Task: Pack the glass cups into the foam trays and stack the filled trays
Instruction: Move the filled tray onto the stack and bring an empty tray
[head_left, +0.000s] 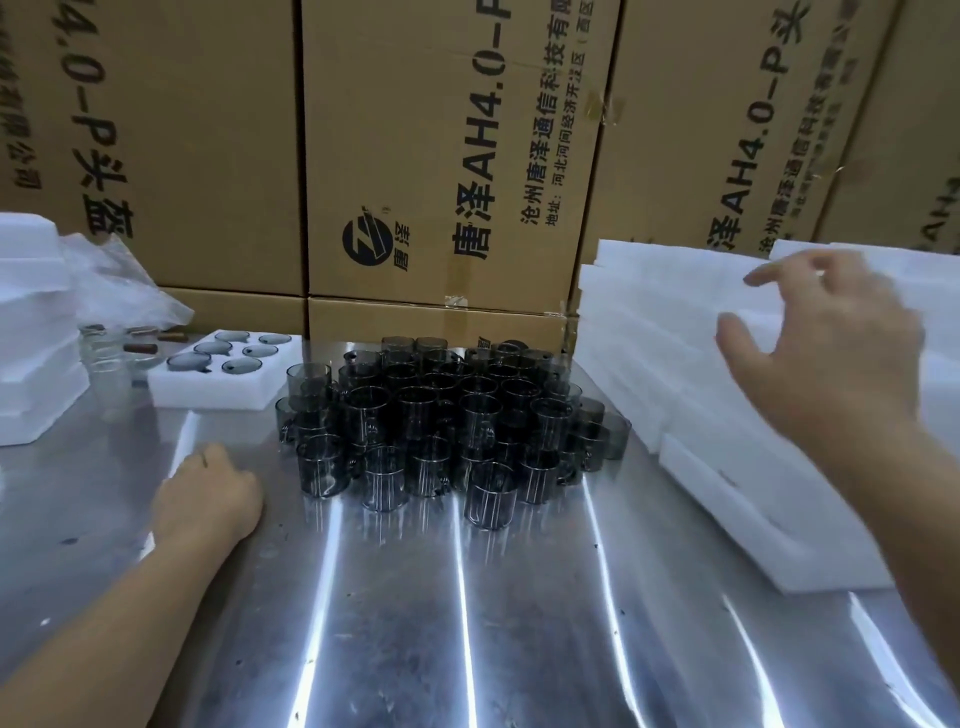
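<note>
Several dark smoked glass cups (447, 421) stand upright in a tight cluster on the steel table (467, 623). To their left lies a white foam tray (176, 389) with cups set in its round holes. A leaning pile of white foam trays (670, 353) fills the right side. My right hand (826, 353) hovers over that pile with fingers spread, and I cannot tell if it touches the foam. My left hand (208, 493) rests on the table left of the cups, fingers curled under, holding nothing I can see.
A stack of white foam trays (31, 332) stands at the far left beside crumpled clear plastic (119, 286) and some clear glasses (109, 358). Large cardboard boxes (447, 156) wall off the back of the table.
</note>
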